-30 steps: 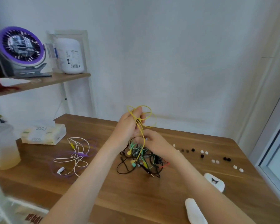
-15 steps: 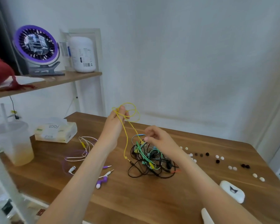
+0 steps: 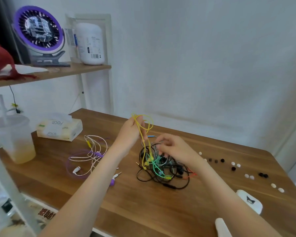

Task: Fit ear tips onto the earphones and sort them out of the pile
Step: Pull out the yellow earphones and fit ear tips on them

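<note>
My left hand is raised above the table and grips a looped yellow earphone cord that hangs down into the tangled pile of black, green and yellow earphones. Over the pile's top, my right hand reaches in with curled fingers among the cords; what it pinches is hidden. White and purple earphones lie apart on the left. Loose black and white ear tips are scattered on the table at the right.
A tissue pack and a plastic cup with yellow drink stand at the left. A shelf carries a purple fan and a white canister. A white case lies near the right front edge of the wooden table.
My left hand has lowered a little with the yellow cord still in it. My right hand has moved down onto the pile. The view has shifted left.
</note>
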`<act>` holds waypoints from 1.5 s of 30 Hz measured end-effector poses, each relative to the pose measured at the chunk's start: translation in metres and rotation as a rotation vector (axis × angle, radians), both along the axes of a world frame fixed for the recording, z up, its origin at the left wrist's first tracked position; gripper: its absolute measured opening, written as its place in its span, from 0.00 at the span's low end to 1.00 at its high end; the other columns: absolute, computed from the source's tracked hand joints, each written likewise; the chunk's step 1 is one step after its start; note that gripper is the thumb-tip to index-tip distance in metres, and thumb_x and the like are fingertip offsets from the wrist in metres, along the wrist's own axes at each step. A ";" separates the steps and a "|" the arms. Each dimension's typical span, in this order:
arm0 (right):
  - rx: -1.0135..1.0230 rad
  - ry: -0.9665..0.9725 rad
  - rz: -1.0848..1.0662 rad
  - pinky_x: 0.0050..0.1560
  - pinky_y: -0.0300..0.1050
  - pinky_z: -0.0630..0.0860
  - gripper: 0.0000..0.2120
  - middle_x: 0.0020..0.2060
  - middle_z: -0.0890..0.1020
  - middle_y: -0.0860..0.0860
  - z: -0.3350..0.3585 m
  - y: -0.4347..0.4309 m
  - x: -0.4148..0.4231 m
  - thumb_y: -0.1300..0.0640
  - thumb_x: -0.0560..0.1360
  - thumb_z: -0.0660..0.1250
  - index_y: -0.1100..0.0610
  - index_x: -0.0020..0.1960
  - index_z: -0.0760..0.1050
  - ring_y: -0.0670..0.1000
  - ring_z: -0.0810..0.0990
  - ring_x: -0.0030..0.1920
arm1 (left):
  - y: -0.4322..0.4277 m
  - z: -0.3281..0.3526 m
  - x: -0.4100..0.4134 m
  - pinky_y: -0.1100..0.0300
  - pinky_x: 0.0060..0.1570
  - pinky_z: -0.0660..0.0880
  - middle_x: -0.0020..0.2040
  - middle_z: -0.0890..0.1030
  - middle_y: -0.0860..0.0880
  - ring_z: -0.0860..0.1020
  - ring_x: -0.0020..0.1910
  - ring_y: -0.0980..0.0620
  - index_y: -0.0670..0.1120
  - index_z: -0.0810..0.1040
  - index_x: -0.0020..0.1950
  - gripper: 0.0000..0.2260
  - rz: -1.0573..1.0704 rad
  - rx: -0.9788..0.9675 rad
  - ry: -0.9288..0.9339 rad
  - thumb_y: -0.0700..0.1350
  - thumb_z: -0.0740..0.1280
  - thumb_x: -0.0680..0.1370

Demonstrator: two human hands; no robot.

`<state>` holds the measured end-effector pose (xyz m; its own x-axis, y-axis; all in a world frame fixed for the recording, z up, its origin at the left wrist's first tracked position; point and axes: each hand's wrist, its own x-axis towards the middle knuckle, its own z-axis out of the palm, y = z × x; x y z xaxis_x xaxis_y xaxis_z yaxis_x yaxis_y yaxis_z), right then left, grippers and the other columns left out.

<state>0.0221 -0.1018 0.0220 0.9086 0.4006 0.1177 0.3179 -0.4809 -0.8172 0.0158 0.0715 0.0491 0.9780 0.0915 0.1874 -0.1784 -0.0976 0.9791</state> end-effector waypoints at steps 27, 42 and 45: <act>-0.108 -0.318 -0.319 0.52 0.42 0.53 0.10 0.28 0.74 0.40 0.001 0.011 -0.006 0.57 0.79 0.59 0.48 0.47 0.78 0.29 0.68 0.45 | 0.000 0.010 -0.018 0.61 0.28 0.50 0.31 0.56 0.50 0.51 0.30 0.51 0.47 0.78 0.34 0.13 -0.375 0.402 0.288 0.48 0.66 0.78; 0.218 -0.077 -0.160 0.39 0.44 0.71 0.11 0.35 0.78 0.49 -0.007 -0.013 -0.007 0.56 0.81 0.60 0.53 0.41 0.75 0.47 0.75 0.36 | -0.017 0.018 -0.016 0.67 0.22 0.49 0.18 0.58 0.51 0.55 0.15 0.56 0.47 0.68 0.25 0.19 -0.423 -0.076 0.103 0.40 0.60 0.77; 0.414 0.054 -0.067 0.35 0.41 0.71 0.09 0.35 0.79 0.49 -0.006 -0.025 -0.014 0.60 0.81 0.59 0.57 0.45 0.76 0.47 0.75 0.35 | -0.023 0.016 -0.018 0.65 0.22 0.50 0.18 0.58 0.50 0.55 0.16 0.54 0.44 0.68 0.31 0.14 -0.440 0.070 0.112 0.41 0.61 0.77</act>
